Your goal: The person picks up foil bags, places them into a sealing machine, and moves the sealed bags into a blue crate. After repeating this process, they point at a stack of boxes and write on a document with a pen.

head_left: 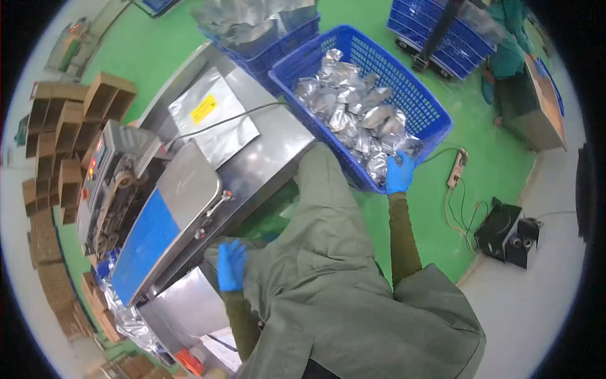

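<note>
My right hand (pixel 399 174), in a blue glove, is at the near right corner of a blue plastic basket (pixel 435 123). Its fingers reach over the rim and close on a silver foil pouch at the edge of the heap of foil pouches (pixel 353 107). The fingertips are partly lost among the shiny foil. My left hand (pixel 231 266), also gloved in blue, rests by my thigh beside the metal machine table, fingers stretched out and holding nothing. A large flat silver foil bag (pixel 214 117) with a yellow label lies on the steel table (pixel 278 136).
A machine (pixel 113 183) with red lights stands left, beside a blue-and-metal platform (pixel 151 234). Cardboard boxes (pixel 76 126) are stacked beyond it. More blue baskets (pixel 435 31) stand at the back, near a person in green (pixel 508 31). A power strip (pixel 456 169) and cables lie on the floor.
</note>
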`<action>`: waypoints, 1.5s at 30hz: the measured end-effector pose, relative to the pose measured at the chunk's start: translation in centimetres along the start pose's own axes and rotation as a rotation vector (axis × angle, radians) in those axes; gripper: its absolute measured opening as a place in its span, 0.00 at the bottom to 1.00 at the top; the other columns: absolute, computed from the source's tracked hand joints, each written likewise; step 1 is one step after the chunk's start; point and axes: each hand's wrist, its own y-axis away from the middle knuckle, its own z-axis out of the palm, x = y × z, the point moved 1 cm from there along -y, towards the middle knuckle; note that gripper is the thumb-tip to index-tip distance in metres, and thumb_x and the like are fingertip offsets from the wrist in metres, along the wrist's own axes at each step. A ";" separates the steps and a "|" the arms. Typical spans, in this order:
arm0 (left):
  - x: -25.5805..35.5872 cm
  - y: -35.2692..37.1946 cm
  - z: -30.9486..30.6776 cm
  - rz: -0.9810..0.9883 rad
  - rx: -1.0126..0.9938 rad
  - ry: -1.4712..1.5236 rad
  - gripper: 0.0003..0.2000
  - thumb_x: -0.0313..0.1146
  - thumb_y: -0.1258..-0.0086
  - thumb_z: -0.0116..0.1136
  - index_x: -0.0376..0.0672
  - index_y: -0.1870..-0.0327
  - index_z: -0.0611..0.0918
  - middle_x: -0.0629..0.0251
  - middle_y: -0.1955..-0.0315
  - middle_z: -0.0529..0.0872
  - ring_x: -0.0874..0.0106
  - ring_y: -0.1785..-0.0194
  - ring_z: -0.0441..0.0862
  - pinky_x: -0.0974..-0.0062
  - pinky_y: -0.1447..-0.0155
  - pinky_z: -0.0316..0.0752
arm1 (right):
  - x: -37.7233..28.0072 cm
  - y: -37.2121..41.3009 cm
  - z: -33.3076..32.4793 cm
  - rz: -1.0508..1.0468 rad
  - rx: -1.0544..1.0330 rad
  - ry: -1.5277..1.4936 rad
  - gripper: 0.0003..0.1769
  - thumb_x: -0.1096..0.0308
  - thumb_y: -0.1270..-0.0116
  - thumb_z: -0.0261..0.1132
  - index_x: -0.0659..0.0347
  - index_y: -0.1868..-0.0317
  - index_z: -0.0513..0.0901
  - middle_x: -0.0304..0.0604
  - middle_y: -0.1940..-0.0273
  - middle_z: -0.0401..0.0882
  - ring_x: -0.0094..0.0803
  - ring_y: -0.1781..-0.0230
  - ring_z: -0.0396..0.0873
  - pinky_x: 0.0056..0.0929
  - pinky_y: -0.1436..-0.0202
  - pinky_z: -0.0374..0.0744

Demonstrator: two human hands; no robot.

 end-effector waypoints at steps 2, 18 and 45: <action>-0.3 -2.6 4.4 -0.118 0.016 0.336 0.33 0.57 0.35 0.48 0.41 0.37 0.62 0.51 0.41 0.67 0.58 0.38 0.65 0.63 0.35 0.59 | -0.3 0.8 0.7 -0.074 -0.094 0.025 0.18 0.65 0.47 0.64 0.65 0.56 0.78 0.51 0.54 0.77 0.42 0.51 0.74 0.34 0.45 0.69; -2.0 -10.3 9.2 0.085 -0.100 0.876 0.21 0.47 0.33 0.51 0.38 0.50 0.75 0.59 0.48 0.77 0.65 0.46 0.72 0.67 0.38 0.65 | 3.1 -3.9 1.9 0.010 -0.455 0.011 0.17 0.59 0.44 0.63 0.66 0.63 0.82 0.46 0.66 0.82 0.29 0.66 0.79 0.27 0.59 0.75; 6.4 3.9 9.8 -0.302 -0.179 -0.413 0.24 0.47 0.28 0.40 0.44 0.36 0.63 0.61 0.59 0.83 0.74 0.76 0.79 0.80 0.68 0.74 | 3.9 -29.8 15.6 -0.859 -0.446 0.877 0.13 0.61 0.37 0.55 0.60 0.63 0.82 0.44 0.68 0.82 0.35 0.69 0.78 0.34 0.67 0.75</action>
